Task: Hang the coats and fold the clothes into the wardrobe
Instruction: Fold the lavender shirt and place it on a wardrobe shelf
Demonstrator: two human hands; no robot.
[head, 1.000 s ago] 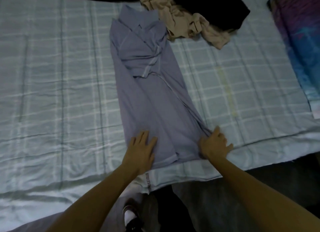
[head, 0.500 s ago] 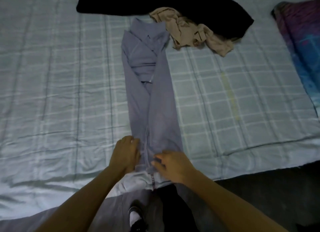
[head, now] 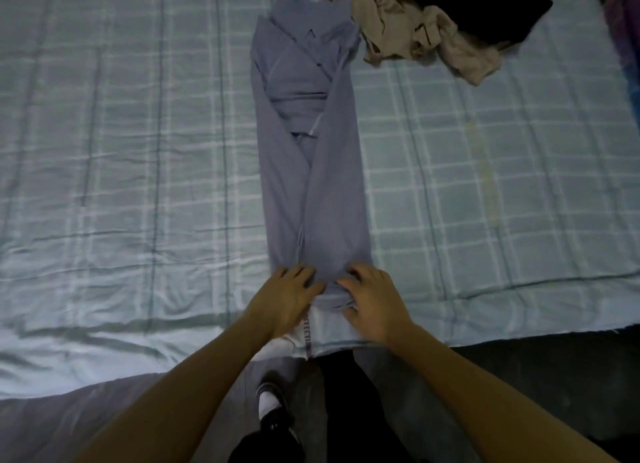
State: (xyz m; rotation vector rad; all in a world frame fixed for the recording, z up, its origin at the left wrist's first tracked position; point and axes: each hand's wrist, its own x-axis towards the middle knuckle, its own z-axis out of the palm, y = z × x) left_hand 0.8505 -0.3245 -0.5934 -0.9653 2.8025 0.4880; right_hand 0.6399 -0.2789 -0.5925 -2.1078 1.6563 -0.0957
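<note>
Two hands meet at the near hem of a shirt [head: 311, 185], which lies folded into a long strip up the middle of the frame on a bed [head: 138, 151]. Left hand [head: 287, 300] presses flat on the hem; right hand [head: 372, 301] pinches bunched cloth. Lifting unevenly could spill the loose side folds open. Beige cloth [head: 415, 29] and black cloth [head: 485, 9], upper right, are cut off; no wardrobe shows.

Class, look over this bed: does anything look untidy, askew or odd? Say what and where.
The beige garment lies crumpled in a heap at the far edge, beside the collar of the neatly folded grey-purple garment. A faint yellowish streak also marks the checked sheet right of it.
</note>
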